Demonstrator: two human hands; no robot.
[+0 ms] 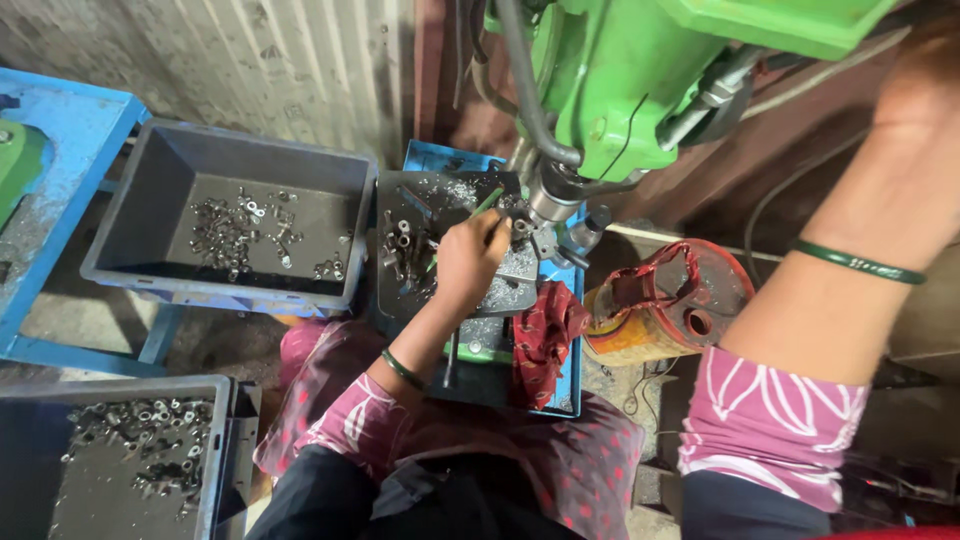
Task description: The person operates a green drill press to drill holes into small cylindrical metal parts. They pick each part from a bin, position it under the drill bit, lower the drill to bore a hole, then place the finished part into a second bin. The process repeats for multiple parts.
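Fingers (492,232) pinched on green stick (487,203)

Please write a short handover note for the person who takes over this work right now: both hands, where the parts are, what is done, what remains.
Left hand: on the drill table, holding a thin green tool beside the spindle.
Right hand: raised at the green machine; its grip is not visible.
Parts: small metal pieces in the upper grey bin, in the lower grey bin, and in a pile on the table.
Done or left: cannot tell which bin holds finished pieces.
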